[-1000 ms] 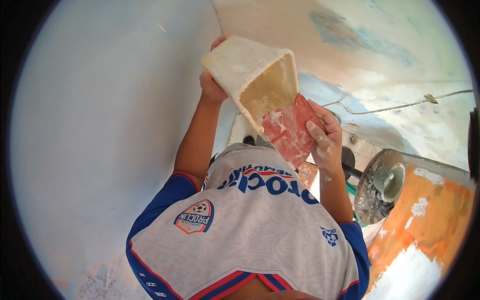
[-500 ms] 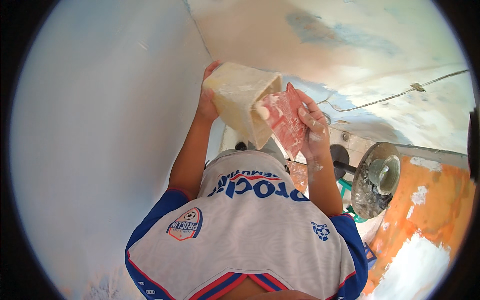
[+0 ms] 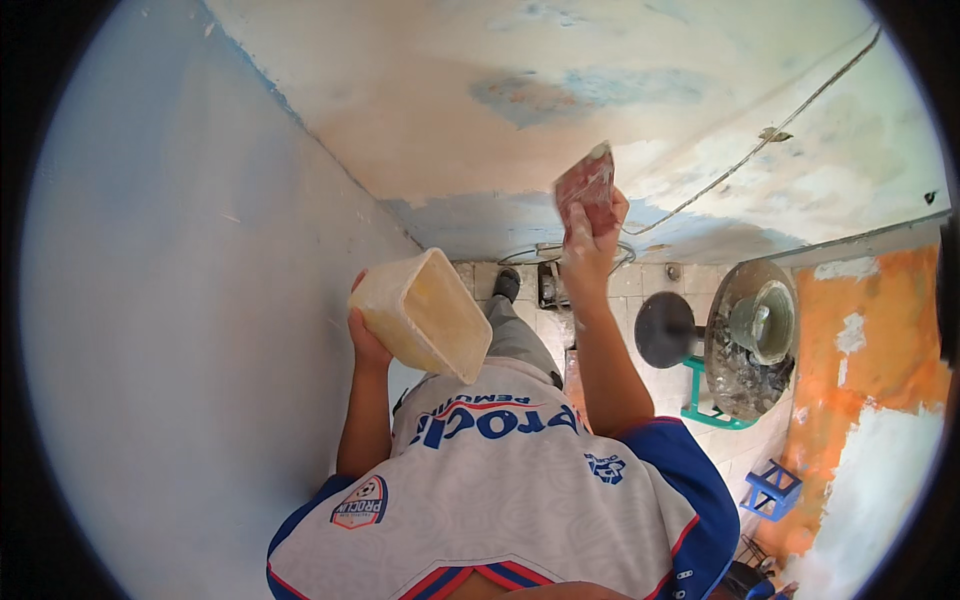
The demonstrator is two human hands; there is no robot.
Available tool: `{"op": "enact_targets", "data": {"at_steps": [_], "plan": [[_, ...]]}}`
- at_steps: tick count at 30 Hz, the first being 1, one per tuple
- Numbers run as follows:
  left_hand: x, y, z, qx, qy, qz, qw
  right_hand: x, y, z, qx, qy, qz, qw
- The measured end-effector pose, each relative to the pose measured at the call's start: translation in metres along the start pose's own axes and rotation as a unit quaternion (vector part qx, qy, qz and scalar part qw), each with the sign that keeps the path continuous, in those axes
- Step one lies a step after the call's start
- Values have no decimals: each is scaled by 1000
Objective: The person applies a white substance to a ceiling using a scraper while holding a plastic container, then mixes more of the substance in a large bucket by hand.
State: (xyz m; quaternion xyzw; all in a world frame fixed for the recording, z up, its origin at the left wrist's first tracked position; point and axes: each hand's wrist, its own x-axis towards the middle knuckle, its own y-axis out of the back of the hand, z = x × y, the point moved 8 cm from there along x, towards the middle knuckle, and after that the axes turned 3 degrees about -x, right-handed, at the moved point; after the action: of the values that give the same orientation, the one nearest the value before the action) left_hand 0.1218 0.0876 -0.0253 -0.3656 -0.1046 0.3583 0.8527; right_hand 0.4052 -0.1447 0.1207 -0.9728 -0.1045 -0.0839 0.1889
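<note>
My left hand (image 3: 366, 335) grips a cream, square plastic tub (image 3: 422, 308) at waist height on the left; its mouth faces right and is smeared inside. My right hand (image 3: 588, 235) is raised toward the patchy beige-and-blue wall (image 3: 560, 100), holding up a flat red scraper (image 3: 583, 178) streaked with pale putty, a small pale lump at its top corner. The scraper is apart from the tub; whether it touches the wall I cannot tell.
A plain pale-blue wall (image 3: 160, 280) runs along my left. A cable (image 3: 760, 140) crosses the wall ahead. At right stand a round dirty table (image 3: 728, 390) bearing a bucket (image 3: 760, 320), a green stool (image 3: 710, 410), a blue stool (image 3: 772, 490) and an orange, white-patched wall (image 3: 835, 420).
The red scraper has left the tub's mouth and risen with my right hand toward the wall. My left hand has lowered the tub and moved it left.
</note>
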Motion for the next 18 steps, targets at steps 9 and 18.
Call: {"op": "enact_targets", "data": {"at_steps": [9,18], "plan": [[-23,31,7,-18,37,46,998,58,-23,8,-455,291,281,793],[-17,23,-4,-34,43,124,991,49,-71,71,-442,285,272,806]]}}
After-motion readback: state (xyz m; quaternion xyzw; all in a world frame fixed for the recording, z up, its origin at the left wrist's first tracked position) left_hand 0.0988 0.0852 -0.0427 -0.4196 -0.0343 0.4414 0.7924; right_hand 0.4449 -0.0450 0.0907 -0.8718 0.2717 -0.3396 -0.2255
